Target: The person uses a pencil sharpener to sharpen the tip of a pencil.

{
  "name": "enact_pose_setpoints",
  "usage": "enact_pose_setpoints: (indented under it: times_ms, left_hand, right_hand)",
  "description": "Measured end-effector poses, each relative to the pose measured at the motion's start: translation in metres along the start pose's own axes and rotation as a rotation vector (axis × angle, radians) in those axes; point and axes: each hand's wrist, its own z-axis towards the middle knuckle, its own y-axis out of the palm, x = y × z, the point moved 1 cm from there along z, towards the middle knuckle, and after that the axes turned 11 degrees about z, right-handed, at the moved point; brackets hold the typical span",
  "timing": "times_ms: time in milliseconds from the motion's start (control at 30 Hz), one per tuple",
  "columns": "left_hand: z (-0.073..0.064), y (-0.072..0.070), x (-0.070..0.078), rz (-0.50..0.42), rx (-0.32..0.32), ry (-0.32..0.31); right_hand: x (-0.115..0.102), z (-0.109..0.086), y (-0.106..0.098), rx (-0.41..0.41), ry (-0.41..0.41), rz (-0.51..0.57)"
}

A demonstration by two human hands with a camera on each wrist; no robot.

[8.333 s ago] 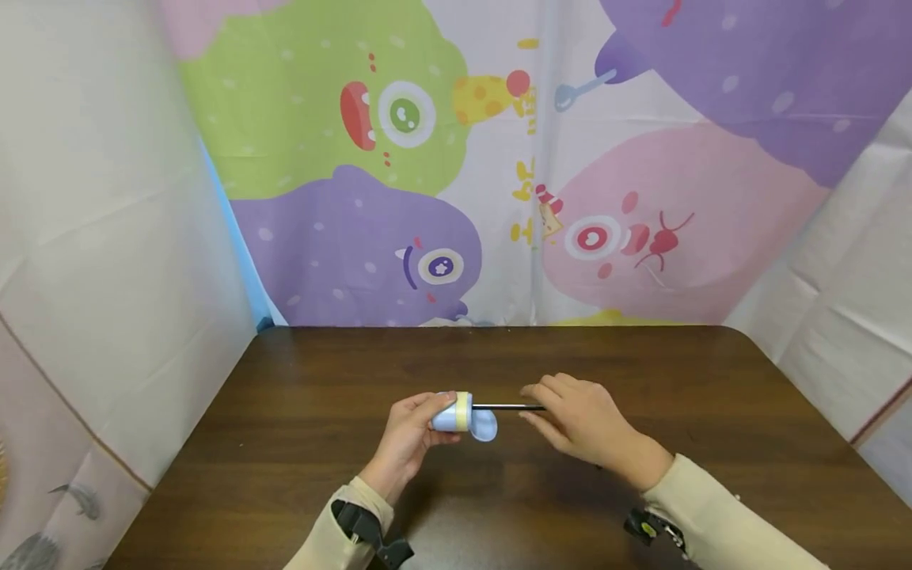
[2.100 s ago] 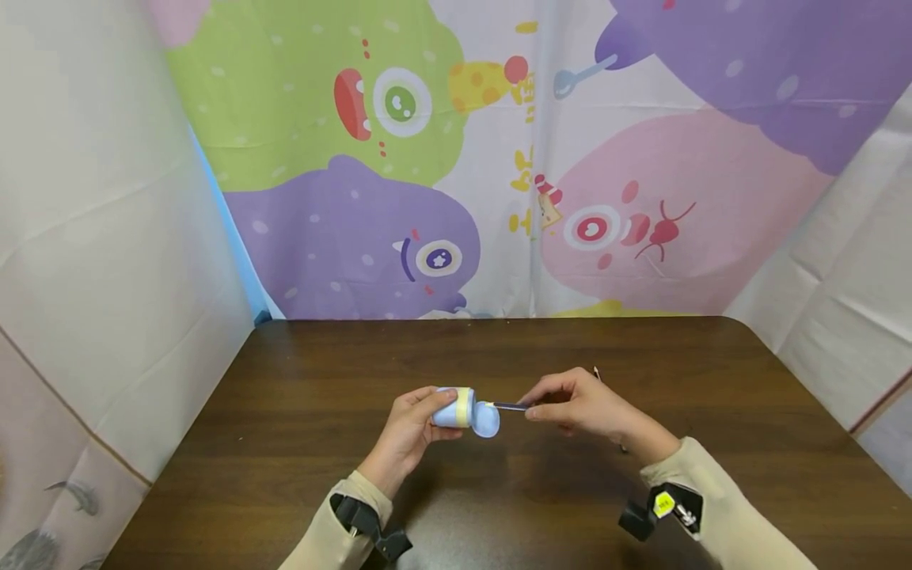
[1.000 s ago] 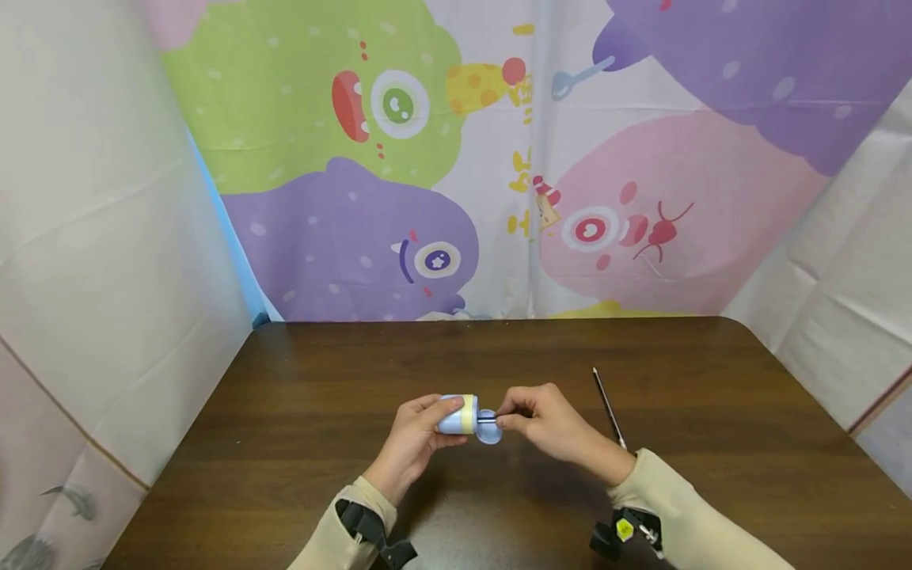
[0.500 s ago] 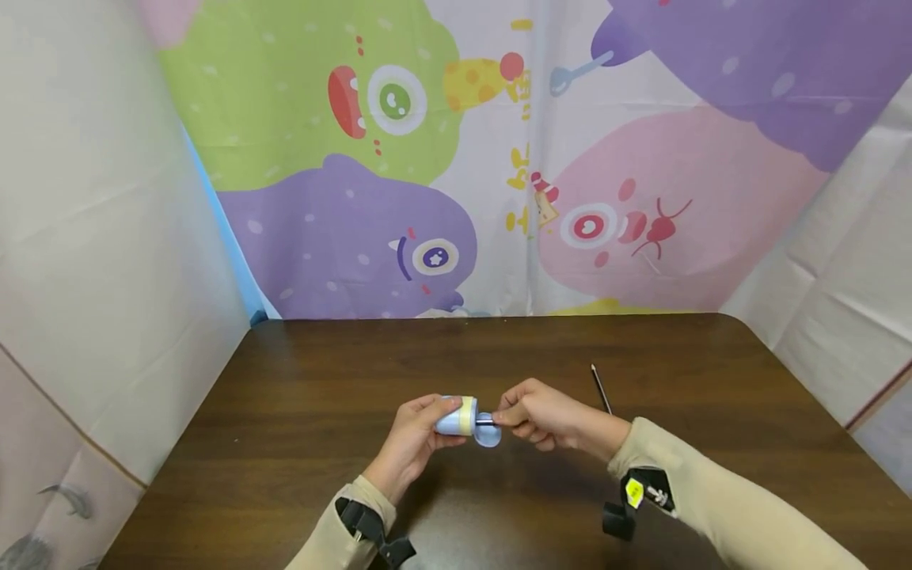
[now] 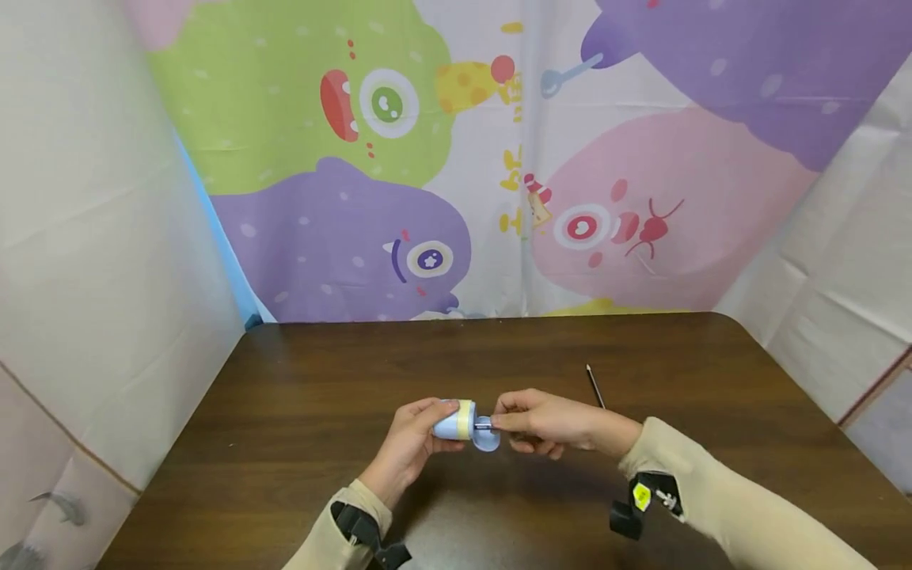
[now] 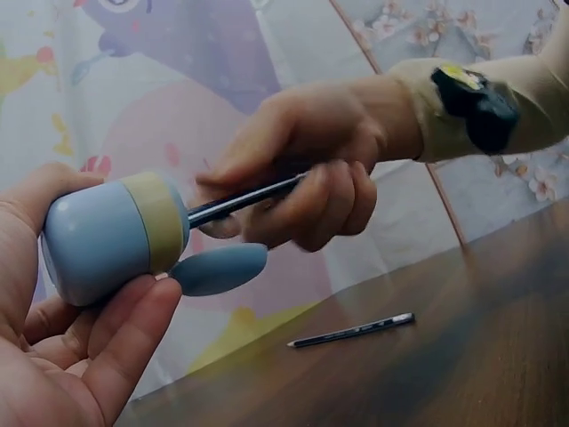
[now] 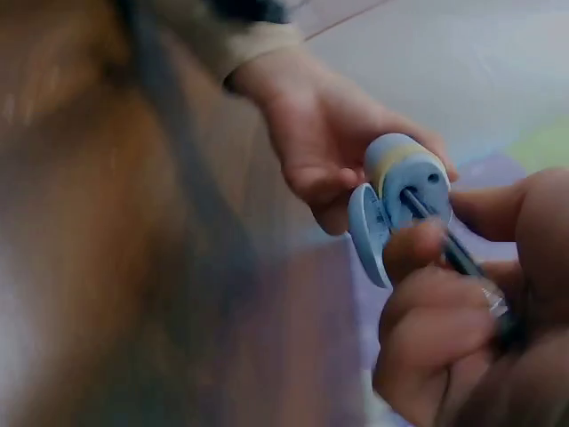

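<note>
My left hand (image 5: 404,445) grips a light-blue pencil sharpener (image 5: 454,420) with a yellow band, held sideways above the table. Its round flip lid (image 6: 220,269) hangs open below the end face, where the right wrist view shows two holes. A dark pencil (image 6: 249,197) has its tip end inside one of these holes. My right hand (image 5: 545,421) pinches that pencil between thumb and fingers, close to the sharpener; the tip is hidden. A second dark pencil (image 6: 352,332) lies on the table, partly covered by my right forearm in the head view.
The brown wooden table (image 5: 321,372) stretches out under both hands. Behind it hangs a cloth (image 5: 492,277) printed with cartoon monsters, and pale sheets (image 5: 85,198) line the sides. A small light speck lies on the table at the left.
Since about two seconds ago, the pencil has gone from outside the sharpener into its hole. My right hand has moved left with it, and its wrist and fingers have shifted around the pencil since.
</note>
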Motion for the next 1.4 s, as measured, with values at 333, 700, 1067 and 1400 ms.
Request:
enact_pose_setpoints:
  times_ms: [333,700,1067,1400]
  left_hand:
    - [0.000,-0.010,0.009,-0.029,0.077,0.017]
    - [-0.001,-0.008,0.011,-0.024,0.053,0.006]
    - [0.000,-0.009,0.007,-0.034,0.129,-0.011]
    - [0.002,-0.009,0.004,-0.012,0.062,-0.005]
  right_hand:
    - [0.018,0.000,0.007,0.456,-0.885,-1.225]
    - [0.032,0.024,0.008,0.594,-1.364,-1.439]
    - [0.011,0.025,0.023,0.495,-0.602,-0.518]
    - [0.007,0.024,0.004,0.133,0.181,0.295]
